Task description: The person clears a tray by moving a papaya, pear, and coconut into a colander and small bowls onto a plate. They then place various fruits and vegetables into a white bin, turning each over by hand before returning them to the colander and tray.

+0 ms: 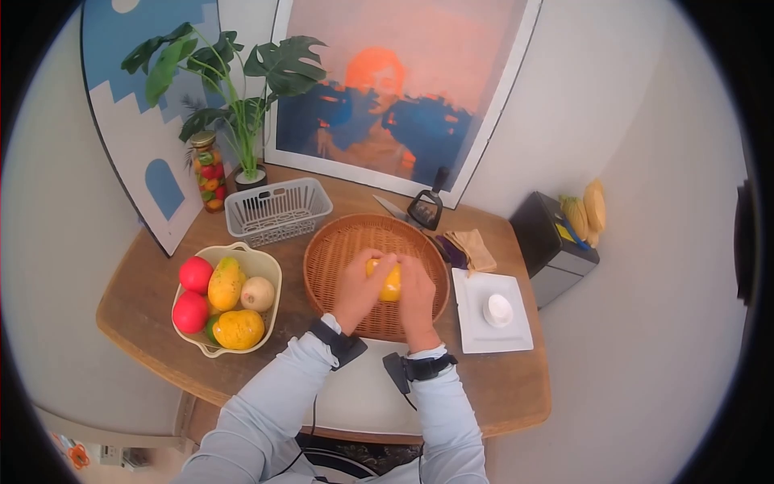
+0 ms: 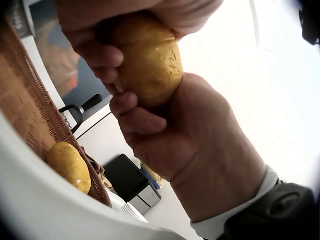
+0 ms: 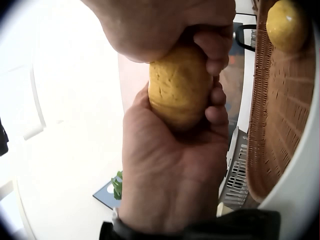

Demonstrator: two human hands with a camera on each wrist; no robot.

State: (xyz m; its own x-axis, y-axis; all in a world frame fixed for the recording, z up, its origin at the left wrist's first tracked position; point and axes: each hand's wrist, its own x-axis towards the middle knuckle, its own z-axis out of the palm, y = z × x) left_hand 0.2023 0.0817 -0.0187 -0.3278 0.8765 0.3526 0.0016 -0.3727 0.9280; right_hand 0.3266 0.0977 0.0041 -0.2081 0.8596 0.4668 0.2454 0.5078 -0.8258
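My left hand [image 1: 359,286] and my right hand [image 1: 417,294] grip one yellow potato [image 1: 392,286] between them, over the round wicker basket [image 1: 324,242]. Its glossy skin shows shallow creases and pits. In the left wrist view, curled fingers of both hands wrap the potato [image 2: 152,60] from opposite ends. The right wrist view shows the same potato [image 3: 180,90] cradled in the left palm, with the right hand around its other end. A second potato [image 2: 70,166] lies inside the wicker basket; my hands cover most of it in the head view.
Left stands a cream basket [image 1: 276,278] of fruit and vegetables. Behind are a grey plastic basket [image 1: 278,214], a jar [image 1: 208,173] and a potted plant [image 1: 246,121]. A knife [image 1: 390,207] and black-handled tool [image 1: 425,211] lie behind; a white plate [image 1: 516,323] bears a small cup [image 1: 497,310].
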